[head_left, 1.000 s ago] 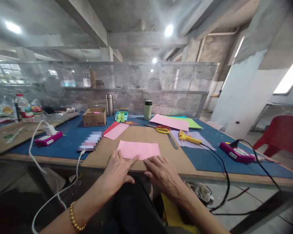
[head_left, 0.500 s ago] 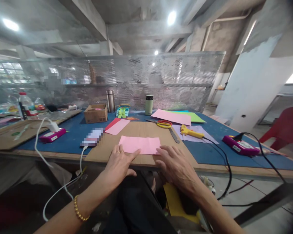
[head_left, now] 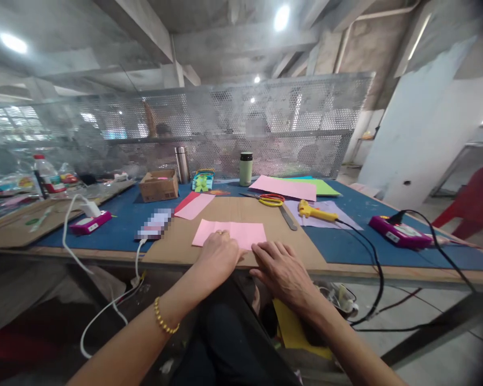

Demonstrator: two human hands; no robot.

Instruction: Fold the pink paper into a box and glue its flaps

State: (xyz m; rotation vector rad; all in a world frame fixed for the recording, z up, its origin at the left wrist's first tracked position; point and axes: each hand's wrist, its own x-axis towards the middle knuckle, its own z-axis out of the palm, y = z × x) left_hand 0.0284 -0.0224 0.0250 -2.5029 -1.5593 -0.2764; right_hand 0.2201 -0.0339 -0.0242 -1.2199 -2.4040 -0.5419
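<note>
A folded-looking sheet of pink paper (head_left: 247, 231) with faint creases lies on a brown cardboard sheet (head_left: 169, 247) at the table's front edge. My left hand (head_left: 220, 254) rests on the near middle of the paper, its fingers curled down and closed at the near edge; the fingertips are hidden beneath the hand. Touching the near right corner is my right hand (head_left: 279, 268), its fingers stretched out and lying nearly flat. A metal blade-like strip (head_left: 288, 219) and red- and yellow-handled scissors (head_left: 271, 200) lie beyond it.
A yellow glue gun (head_left: 317, 212) with a black cord rests on lilac paper to the right. Purple power boxes (head_left: 400, 231) stand at both sides. Farther back are a cardboard box (head_left: 159, 186), a green flask (head_left: 246, 169) and pink sheets (head_left: 284, 187). A phone (head_left: 155, 224) is charging at left.
My left hand has slid right along the paper from its left part to the middle, and its fingers have curled. My right hand has shifted slightly left. The paper tilts slightly differently.
</note>
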